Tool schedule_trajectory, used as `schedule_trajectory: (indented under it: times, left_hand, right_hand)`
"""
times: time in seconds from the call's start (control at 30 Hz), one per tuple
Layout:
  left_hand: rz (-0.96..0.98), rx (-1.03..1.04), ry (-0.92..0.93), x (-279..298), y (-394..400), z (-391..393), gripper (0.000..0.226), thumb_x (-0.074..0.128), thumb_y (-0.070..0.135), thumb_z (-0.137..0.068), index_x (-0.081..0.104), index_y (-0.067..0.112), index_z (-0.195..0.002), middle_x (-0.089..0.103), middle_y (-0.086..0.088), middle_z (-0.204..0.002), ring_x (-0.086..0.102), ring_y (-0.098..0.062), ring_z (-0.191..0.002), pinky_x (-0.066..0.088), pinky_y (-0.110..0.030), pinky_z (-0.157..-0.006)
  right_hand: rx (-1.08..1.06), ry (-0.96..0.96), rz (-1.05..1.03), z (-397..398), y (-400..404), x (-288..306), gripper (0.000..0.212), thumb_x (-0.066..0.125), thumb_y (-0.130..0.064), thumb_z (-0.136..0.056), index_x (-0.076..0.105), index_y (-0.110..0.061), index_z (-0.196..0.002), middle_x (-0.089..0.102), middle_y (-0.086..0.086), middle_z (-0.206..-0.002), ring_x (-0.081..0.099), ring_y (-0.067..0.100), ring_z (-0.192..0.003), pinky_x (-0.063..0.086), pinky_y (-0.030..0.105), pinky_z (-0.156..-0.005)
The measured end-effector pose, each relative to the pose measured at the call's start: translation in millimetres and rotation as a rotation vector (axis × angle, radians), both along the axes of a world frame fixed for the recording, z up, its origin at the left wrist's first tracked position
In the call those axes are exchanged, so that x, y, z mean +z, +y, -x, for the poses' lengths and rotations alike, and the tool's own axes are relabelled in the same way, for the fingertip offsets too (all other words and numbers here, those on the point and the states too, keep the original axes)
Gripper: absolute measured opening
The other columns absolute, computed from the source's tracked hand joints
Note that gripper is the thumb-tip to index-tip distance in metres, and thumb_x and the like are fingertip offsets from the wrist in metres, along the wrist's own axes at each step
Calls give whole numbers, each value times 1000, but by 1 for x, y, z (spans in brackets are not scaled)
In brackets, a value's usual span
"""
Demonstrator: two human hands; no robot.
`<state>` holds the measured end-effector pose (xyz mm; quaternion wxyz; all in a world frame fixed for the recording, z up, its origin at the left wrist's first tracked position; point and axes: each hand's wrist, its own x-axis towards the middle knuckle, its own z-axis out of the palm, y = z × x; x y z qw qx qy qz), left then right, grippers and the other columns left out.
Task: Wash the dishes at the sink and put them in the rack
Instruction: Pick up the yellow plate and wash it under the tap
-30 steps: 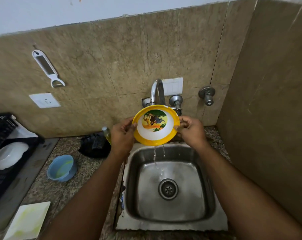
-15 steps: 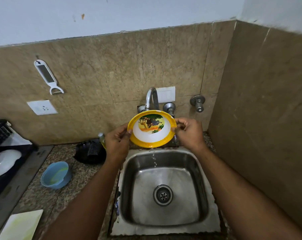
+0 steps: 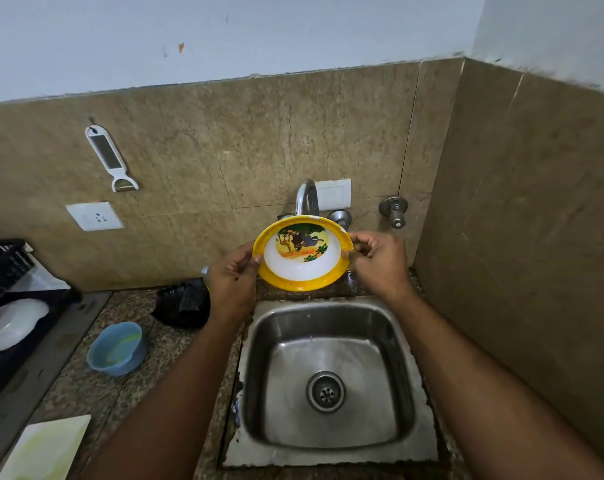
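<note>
A yellow-rimmed white bowl (image 3: 302,254) with a cartoon picture inside is tilted toward me just under the tap (image 3: 307,195), above the back edge of the steel sink (image 3: 328,379). My left hand (image 3: 233,278) pinches its left rim and my right hand (image 3: 380,259) pinches its right rim. A few drops fall from the bowl into the sink. The black dish rack (image 3: 2,271) stands at the far left with a white dish (image 3: 11,323) lying in it.
A blue bowl (image 3: 117,348) with greenish residue sits on the granite counter left of the sink. A pale cutting board (image 3: 44,448) lies at the bottom left. A black bag (image 3: 183,301) lies near the wall. A tiled wall closes the right side.
The stream of water draining off the bowl has thinned to a few drops. The bowl stays between both hands under the tap, tipped slightly more level. My view has tilted upward.
</note>
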<state>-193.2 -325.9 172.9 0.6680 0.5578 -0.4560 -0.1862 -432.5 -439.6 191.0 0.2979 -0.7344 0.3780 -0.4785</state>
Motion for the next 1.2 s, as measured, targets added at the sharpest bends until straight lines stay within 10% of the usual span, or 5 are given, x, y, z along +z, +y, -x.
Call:
schedule_trajectory:
  times: [1.2]
  left_hand:
    - [-177,77,28,-35,46,-3,27,62,-3,-98,75,10,-118,81,-4,-104,76,-19,-96,63,-41,-84]
  right_hand:
    - [53,151,-209,-21,26,-57,36,74,-1,-77,82,-27,-100,79,-13,-79,75,6,-73,62,31,-69]
